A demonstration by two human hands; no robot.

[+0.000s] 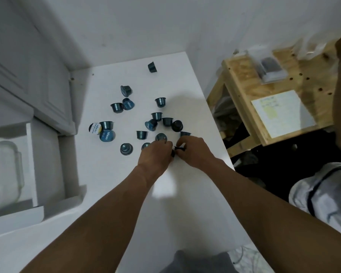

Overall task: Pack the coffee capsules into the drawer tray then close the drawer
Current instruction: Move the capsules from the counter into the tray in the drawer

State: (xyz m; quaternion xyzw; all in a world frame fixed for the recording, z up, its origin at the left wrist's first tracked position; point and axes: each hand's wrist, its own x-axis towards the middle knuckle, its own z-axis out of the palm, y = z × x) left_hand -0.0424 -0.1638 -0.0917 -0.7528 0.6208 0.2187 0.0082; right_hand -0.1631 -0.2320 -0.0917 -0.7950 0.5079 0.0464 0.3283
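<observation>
Several dark blue coffee capsules lie scattered on the white tabletop, some upright, some tipped. One capsule sits alone at the far end. My left hand and my right hand meet at the near edge of the pile. Each hand has its fingers curled round a dark capsule; the capsules are mostly hidden by the fingers. The open white drawer is at the left, below table level, with a clear tray inside it.
White cabinet doors stand at the left behind the drawer. A wooden bench with a paper sheet and plastic bags stands to the right of the table. Another person's arm and white sleeve are at the right edge.
</observation>
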